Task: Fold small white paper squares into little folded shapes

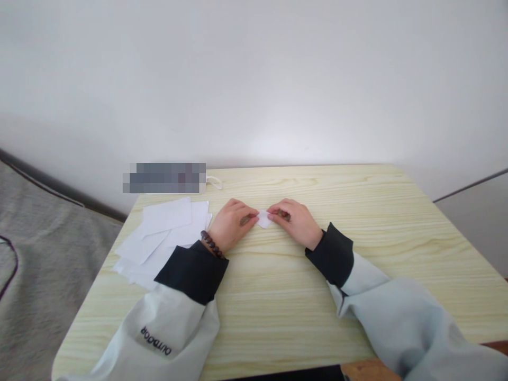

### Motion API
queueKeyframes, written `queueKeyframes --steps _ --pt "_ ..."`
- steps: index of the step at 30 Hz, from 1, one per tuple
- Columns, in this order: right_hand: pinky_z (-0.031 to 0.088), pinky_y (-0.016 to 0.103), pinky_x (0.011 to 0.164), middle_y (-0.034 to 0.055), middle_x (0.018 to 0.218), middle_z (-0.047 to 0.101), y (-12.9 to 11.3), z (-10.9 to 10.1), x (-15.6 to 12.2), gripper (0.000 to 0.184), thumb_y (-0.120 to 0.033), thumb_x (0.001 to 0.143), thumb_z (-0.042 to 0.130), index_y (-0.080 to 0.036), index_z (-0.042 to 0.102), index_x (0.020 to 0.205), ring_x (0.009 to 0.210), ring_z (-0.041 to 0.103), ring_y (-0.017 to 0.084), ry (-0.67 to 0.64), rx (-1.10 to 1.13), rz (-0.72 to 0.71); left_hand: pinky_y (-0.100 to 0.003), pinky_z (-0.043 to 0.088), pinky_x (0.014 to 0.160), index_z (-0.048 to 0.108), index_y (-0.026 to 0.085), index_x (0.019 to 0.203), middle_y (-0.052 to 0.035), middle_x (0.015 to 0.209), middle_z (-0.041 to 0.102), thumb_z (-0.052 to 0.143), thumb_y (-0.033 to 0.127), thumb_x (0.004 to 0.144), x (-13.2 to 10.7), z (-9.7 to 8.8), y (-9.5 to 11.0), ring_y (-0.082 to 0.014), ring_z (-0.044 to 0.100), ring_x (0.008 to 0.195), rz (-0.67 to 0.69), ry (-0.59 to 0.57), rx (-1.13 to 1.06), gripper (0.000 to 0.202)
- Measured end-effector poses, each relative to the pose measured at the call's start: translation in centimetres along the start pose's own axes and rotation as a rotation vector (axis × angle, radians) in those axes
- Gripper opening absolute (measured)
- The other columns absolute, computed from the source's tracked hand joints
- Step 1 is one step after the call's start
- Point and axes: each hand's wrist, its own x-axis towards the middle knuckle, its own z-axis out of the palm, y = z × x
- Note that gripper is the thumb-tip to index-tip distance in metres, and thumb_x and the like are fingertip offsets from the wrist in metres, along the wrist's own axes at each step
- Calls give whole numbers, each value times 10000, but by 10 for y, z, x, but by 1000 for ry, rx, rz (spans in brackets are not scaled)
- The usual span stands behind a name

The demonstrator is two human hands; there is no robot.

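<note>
A small folded piece of white paper (pixel 264 219) is held between my two hands over the middle of the table. My left hand (pixel 233 223) pinches its left corner between thumb and fingers. On the opposite side, my right hand (pixel 296 219) grips the right corner in the same way, fingertips curled. The paper's lower end comes to a blunt point towards me. To the left of my left hand lies a loose, overlapping pile of white paper sheets (pixel 166 216), partly covered by my left cuff.
The light wood-grain table (pixel 270 307) reaches back to a white wall (pixel 278 84). At its back left sits a pixelated object (pixel 164 178) with a white loop (pixel 214 182) beside it. Grey fabric (pixel 47 275) lies beyond the left edge.
</note>
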Motion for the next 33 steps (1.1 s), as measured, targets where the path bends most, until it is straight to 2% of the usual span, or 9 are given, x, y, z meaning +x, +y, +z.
queueKeyframes --steps 4,10,14,23,33 --pt "440 262 654 26 751 628 1 -1 1 70 -224 820 633 -172 677 837 695 549 139 -11 -40 -33 -319 473 767 675 160 840 -38 777 671 590 229 832 0 1 0 -188 537 811 31 15 38 109" --pt "478 268 748 57 879 628 4 1 -7 169 -200 907 487 -181 655 897 816 581 150 32 -129 -274 -279 483 730 698 191 854 -28 847 696 525 248 884 -4 -2 1 -168 575 817 114 10 147 185" --pt "492 290 780 81 947 637 6 1 -10 215 -169 923 432 -176 644 959 877 581 170 29 -243 -373 -251 479 681 708 226 894 -12 873 703 530 235 882 -8 -4 2 -153 592 816 155 17 236 178" --pt "475 268 729 58 902 645 6 0 -11 193 -164 911 458 -182 649 931 809 572 157 34 -371 -471 -228 441 573 688 216 848 -6 762 662 528 229 875 -9 -3 10 -134 596 743 152 33 369 162" --pt "412 306 711 52 901 656 6 -5 -15 194 -184 904 482 -203 664 968 813 544 166 -11 -411 -482 -213 393 503 693 269 916 6 843 682 528 198 870 -17 -6 12 -133 579 753 176 24 403 186"
